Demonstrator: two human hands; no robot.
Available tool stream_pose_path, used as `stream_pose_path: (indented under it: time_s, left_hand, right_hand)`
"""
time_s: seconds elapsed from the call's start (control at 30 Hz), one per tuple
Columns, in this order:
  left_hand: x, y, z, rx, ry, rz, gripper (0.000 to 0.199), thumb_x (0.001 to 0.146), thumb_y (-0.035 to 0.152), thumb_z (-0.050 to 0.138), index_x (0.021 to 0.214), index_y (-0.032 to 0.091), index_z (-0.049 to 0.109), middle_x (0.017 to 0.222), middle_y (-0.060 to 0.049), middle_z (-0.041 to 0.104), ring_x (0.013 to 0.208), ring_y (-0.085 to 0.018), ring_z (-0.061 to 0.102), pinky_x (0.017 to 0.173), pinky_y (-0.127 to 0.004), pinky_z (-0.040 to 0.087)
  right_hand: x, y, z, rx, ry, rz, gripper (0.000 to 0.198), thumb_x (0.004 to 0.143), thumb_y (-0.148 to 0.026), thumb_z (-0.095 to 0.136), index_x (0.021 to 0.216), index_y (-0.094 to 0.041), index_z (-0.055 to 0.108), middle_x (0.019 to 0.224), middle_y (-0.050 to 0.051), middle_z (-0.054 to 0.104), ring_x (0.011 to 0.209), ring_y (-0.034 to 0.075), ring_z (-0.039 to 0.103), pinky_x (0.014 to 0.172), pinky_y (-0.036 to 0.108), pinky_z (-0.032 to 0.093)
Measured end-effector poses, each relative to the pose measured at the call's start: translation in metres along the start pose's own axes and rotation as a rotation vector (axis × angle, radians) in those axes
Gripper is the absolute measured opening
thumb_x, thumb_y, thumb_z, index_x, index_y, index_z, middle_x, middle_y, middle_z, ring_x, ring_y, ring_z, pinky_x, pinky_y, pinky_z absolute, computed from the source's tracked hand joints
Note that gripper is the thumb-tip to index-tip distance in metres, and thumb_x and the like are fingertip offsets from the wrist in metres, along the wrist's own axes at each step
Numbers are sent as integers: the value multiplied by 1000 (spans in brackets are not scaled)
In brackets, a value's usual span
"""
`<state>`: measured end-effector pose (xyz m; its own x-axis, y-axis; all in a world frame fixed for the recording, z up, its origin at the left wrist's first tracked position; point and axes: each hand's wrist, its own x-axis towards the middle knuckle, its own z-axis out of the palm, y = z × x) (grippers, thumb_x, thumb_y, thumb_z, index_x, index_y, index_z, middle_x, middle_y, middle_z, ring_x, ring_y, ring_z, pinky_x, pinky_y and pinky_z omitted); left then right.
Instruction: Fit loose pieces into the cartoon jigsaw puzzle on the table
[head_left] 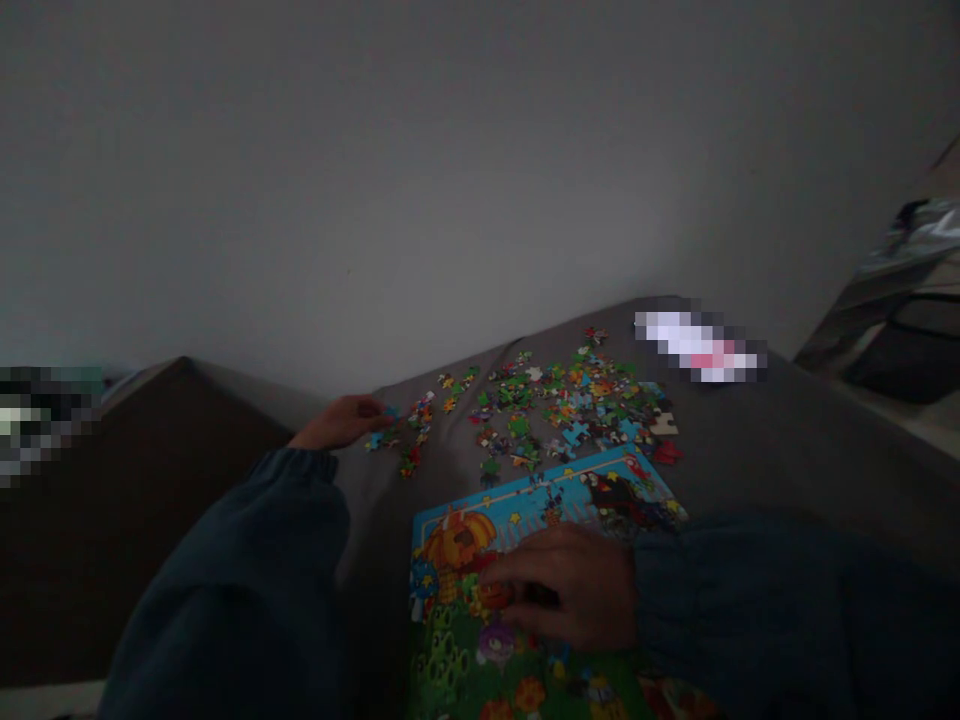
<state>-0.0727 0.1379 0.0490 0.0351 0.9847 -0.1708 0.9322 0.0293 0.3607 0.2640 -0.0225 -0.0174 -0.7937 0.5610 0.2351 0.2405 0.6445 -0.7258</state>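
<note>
My left hand (pixel 345 420) reaches to the left edge of the loose puzzle pieces (pixel 525 390), its fingers drawn together at a small bluish puzzle piece (pixel 391 411). Dim light makes that grip hard to see exactly. Over the colourful jigsaw puzzle (pixel 461 500) lies my right hand (pixel 566 585), fingers bent and thumb apart, tips near an orange pumpkin picture. No separate piece shows in the right hand. The puzzle has a blue upper border and a green lower part; my right hand and sleeve cover some of it.
A grey cloth (pixel 750 450) covers the table, with a fold running through the pieces. At the back right lies a bright blurred-out object (pixel 697 345). A pale wall (pixel 450 200) rises behind. To the left stands a dark brown surface (pixel 150 520).
</note>
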Motion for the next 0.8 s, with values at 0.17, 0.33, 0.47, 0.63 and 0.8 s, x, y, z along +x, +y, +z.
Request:
stream_pose_path:
  time_s: [0.17, 0.33, 0.47, 0.63, 0.8]
  left_hand:
    - [10, 23, 16, 34, -76, 84, 34, 68, 40, 63, 97, 23, 66, 76, -1, 69, 72, -19, 63, 64, -29, 47]
    - [15, 24, 40, 134, -85, 137, 30, 75, 35, 66, 104, 27, 63, 89, -1, 65, 80, -18, 61, 73, -32, 48]
    - [17, 13, 42, 194, -106, 106, 28, 88, 33, 57, 111, 17, 58, 112, -8, 60, 94, -20, 60, 81, -40, 51]
    - [13, 2, 42, 204, -92, 50, 32, 89, 33, 55, 116, 17, 55, 117, -8, 58, 98, -22, 59, 82, -42, 51]
    - [6, -2, 44, 123, 1, 68, 32, 89, 32, 55, 117, 17, 55, 117, -9, 58, 97, -21, 60, 81, -42, 52]
  right_hand:
    - [0, 1, 2, 2, 13, 5, 35, 85, -39, 57, 117, -25, 62, 95, 7, 71, 84, 19, 65, 73, 32, 46]
    - [0, -1, 1, -9, 25, -13, 35, 84, -37, 58, 116, -24, 62, 92, 7, 71, 79, 18, 65, 71, 30, 45]
    - [0, -4, -3, -15, 16, -13, 33, 84, -35, 58, 115, -24, 62, 88, 5, 71, 78, 17, 65, 70, 29, 45]
    - [0, -6, -5, -24, 4, -11, 34, 85, -34, 57, 116, -22, 62, 87, 5, 71, 79, 17, 65, 72, 28, 44]
    - [0, -2, 0, -22, 25, -25, 33, 85, -34, 58, 116, -23, 62, 86, 5, 71, 76, 16, 63, 70, 29, 44]
